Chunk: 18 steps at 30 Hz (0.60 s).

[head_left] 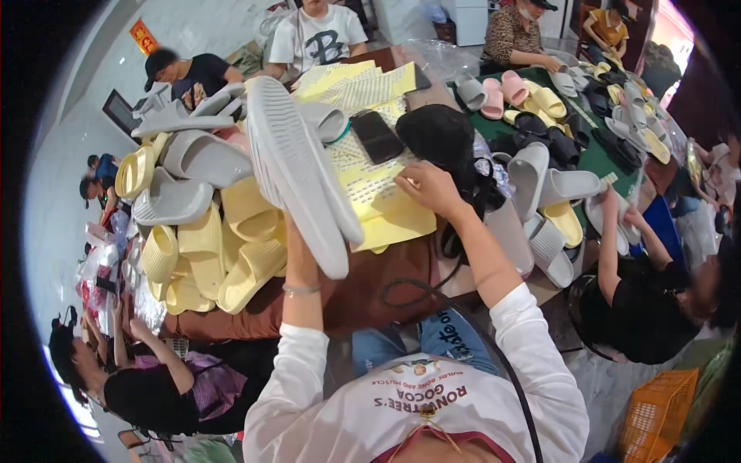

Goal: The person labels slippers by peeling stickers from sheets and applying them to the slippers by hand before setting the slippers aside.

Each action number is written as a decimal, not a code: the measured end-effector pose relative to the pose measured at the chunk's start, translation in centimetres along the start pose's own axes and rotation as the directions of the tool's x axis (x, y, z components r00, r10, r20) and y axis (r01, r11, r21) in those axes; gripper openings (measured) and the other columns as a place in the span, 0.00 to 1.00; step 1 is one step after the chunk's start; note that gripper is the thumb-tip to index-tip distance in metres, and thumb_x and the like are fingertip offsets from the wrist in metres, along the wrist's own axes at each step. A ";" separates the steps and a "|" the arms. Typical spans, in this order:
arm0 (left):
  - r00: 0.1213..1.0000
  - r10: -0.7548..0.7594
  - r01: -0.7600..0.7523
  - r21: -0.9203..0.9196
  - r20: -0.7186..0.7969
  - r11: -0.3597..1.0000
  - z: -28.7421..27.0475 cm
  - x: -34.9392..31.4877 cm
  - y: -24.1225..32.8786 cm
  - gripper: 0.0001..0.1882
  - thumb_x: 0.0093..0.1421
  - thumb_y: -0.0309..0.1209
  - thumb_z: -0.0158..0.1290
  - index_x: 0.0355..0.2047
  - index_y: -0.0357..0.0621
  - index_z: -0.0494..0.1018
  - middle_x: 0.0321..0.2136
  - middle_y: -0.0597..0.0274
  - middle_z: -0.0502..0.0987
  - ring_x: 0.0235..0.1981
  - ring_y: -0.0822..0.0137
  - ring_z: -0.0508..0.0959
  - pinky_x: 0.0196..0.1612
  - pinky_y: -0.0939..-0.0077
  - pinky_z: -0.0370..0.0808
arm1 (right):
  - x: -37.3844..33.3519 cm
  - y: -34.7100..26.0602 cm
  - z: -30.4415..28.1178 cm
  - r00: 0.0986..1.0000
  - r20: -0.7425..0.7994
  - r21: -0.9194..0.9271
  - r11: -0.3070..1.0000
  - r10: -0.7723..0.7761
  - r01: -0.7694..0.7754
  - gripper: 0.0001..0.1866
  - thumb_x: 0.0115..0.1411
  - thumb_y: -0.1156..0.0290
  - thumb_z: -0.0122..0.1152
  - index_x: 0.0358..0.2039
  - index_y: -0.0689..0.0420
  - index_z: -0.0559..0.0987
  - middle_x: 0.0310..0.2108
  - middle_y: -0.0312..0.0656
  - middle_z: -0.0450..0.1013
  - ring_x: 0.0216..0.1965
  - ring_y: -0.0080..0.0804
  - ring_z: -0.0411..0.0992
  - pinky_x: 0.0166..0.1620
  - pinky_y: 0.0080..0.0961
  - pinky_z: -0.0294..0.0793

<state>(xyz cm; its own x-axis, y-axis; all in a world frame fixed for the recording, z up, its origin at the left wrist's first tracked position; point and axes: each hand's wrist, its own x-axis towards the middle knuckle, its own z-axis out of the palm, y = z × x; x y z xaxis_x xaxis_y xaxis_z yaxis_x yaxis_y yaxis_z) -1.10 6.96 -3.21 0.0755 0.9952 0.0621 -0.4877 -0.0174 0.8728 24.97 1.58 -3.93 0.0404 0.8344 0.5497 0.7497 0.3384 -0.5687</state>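
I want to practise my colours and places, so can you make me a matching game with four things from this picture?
Things:
1. Phone
2. Plastic basket
3. Held slippers
4. Right hand

Matches:
A. Pale grey, in front of the yellow slipper pile and to its right
B. Bare, above the yellow sheets
C. Black, lying on the yellow sheets
D. Orange, at the lower right

Right pairs: 1-C, 2-D, 3-A, 4-B

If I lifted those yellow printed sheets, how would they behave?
The yellow sheets would likely flop, looking paper-thin. They might slide apart, since they overlap unevenly. The black phone on them could slip off if tilted.
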 end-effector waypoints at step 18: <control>0.999 0.007 -0.013 -0.129 -0.050 0.992 -3.2 -3.0 -1.7 0.15 0.56 0.30 0.44 0.37 0.28 0.69 0.29 0.57 0.73 0.31 0.66 0.72 0.36 0.74 0.68 | 0.2 0.7 1.8 0.942 0.330 0.065 0.997 -0.051 0.031 0.09 0.52 0.68 0.54 0.31 0.57 0.78 0.33 0.42 0.71 0.35 0.41 0.70 0.38 0.31 0.69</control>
<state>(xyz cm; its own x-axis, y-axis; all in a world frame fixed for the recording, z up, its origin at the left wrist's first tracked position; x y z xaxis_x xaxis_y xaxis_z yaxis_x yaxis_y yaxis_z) -3.28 4.29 -6.40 0.0287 0.9986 0.0441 -0.5966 -0.0183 0.8023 24.33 2.84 -5.35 -0.2182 0.9131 0.3446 0.7061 0.3914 -0.5901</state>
